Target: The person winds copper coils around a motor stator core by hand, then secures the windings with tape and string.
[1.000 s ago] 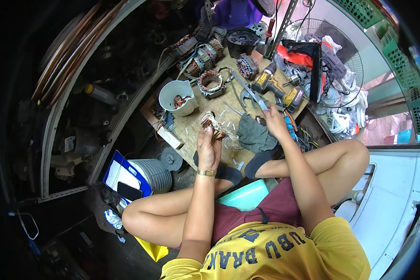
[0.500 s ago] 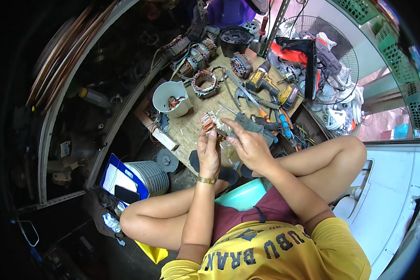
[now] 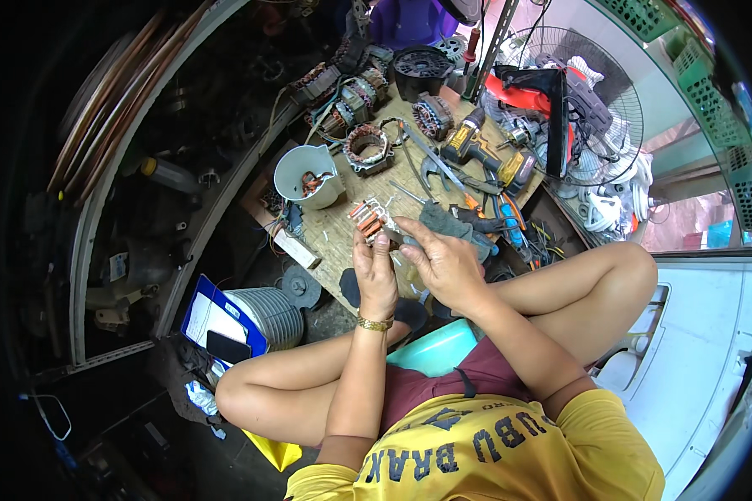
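Orange wound part (image 3: 368,222): it is held up over the wooden board (image 3: 332,242), with white strands (image 3: 383,207) sticking out on its far side; if it is pressed too hard, I think the windings may bend or break.

Left hand (image 3: 376,280): thumb and fingers are pinched together on the near end of the part; nearly all support seems to come from this one pinch, so a small slip of the thumb could let it turn or fall.

Right hand (image 3: 451,269): it is close by, index finger stretched toward the part and thumb below; whether it grips something, I cannot tell. If some hard edge is there, a strong push could run into the left thumb.

Thin metal rod (image 3: 407,193): it lies on the board just beyond the hands; a sudden jerk forward might bring the knuckles against it.

White bucket (image 3: 324,197): it stands farther away, with copper-coloured scraps (image 3: 311,183) inside; a dropped part would more likely hit the board, or go over its near edge.
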### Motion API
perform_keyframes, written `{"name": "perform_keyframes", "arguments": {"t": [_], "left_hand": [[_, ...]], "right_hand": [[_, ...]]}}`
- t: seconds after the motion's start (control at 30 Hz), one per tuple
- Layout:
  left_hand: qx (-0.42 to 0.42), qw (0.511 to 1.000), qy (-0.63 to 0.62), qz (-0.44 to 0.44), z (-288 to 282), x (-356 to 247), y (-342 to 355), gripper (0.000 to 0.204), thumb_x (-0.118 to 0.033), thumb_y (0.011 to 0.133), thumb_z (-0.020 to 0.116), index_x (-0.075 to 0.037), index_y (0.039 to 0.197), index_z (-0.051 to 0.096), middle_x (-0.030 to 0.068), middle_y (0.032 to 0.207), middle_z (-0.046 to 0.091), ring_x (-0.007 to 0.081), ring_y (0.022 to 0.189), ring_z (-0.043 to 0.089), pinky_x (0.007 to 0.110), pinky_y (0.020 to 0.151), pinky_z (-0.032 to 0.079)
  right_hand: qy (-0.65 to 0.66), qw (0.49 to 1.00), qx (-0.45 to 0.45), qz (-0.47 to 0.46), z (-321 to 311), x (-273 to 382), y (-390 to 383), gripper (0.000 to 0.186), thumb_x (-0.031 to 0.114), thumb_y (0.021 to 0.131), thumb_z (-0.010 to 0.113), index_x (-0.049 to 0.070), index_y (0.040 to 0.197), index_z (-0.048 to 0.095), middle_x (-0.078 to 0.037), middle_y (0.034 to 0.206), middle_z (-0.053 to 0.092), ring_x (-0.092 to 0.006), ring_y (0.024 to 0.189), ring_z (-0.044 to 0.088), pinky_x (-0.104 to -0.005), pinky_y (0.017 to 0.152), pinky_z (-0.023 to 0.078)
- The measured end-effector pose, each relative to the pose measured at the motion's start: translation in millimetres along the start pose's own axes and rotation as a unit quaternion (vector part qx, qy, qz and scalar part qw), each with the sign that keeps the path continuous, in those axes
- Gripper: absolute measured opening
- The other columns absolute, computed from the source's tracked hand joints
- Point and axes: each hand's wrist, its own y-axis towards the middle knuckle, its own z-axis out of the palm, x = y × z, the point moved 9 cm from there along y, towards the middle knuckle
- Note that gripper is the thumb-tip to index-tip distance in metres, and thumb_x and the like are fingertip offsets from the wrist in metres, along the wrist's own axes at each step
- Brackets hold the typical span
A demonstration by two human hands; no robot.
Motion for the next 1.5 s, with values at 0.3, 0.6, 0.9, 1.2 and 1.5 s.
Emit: {"name": "perform_keyframes", "arguments": {"t": [0.3, 0.6, 0.9, 1.2, 1.5], "left_hand": [[-0.066, 0.99, -0.122, -0.034, -14, 9, 4, 0.034, -0.016, 0.105, 0.055, -0.005, 0.137, 0.05, 0.0036, 0.119, 0.064, 0.0132, 0.107, 0.06, 0.031, 0.093, 0.049], [-0.05, 0.983, -0.173, -0.041, -4, 0, 3, 0.031, -0.018, 0.105, 0.055, -0.005, 0.134, 0.056, 0.0035, 0.123, 0.065, 0.0136, 0.111, 0.06, 0.031, 0.099, 0.045], [-0.079, 0.982, -0.173, 0.003, -2, 5, -1, 0.029, -0.018, 0.106, 0.055, -0.007, 0.132, 0.055, 0.002, 0.118, 0.065, 0.0117, 0.105, 0.06, 0.029, 0.095, 0.048], [-0.136, 0.966, -0.221, -0.01, -9, 4, -5, 0.031, -0.021, 0.107, 0.052, -0.007, 0.135, 0.051, 0.0046, 0.121, 0.063, 0.0154, 0.11, 0.059, 0.033, 0.099, 0.047], [-0.101, 0.973, -0.204, -0.033, -3, -8, 1, 0.029, -0.02, 0.107, 0.053, -0.006, 0.131, 0.055, 0.0034, 0.118, 0.063, 0.0137, 0.105, 0.06, 0.031, 0.094, 0.047]], "right_hand": [[0.152, 0.985, 0.059, 0.064, 21, -19, 7, 0.038, 0.031, 0.105, 0.05, 0.015, 0.138, 0.057, -0.017, 0.09, 0.07, -0.0347, 0.08, 0.07, -0.0404, 0.072, 0.053], [0.023, 0.999, 0.03, 0.007, 6, -3, -4, 0.042, 0.03, 0.102, 0.052, 0.029, 0.144, 0.052, -0.015, 0.105, 0.073, -0.0391, 0.09, 0.07, -0.0473, 0.075, 0.056], [-0.009, 1.0, -0.012, 0.007, 13, -1, -2, 0.036, 0.028, 0.099, 0.058, 0.025, 0.134, 0.06, -0.012, 0.105, 0.074, -0.0364, 0.087, 0.071, -0.0454, 0.07, 0.057], [-0.009, 1.0, -0.007, -0.026, 17, 4, 1, 0.035, 0.026, 0.098, 0.059, 0.022, 0.133, 0.061, -0.013, 0.106, 0.073, -0.0362, 0.085, 0.071, -0.0454, 0.069, 0.057], [-0.008, 0.997, 0.075, -0.004, 22, -10, -3, 0.041, 0.03, 0.101, 0.054, 0.028, 0.142, 0.053, -0.015, 0.103, 0.073, -0.0394, 0.086, 0.07, -0.0478, 0.069, 0.056]]}}
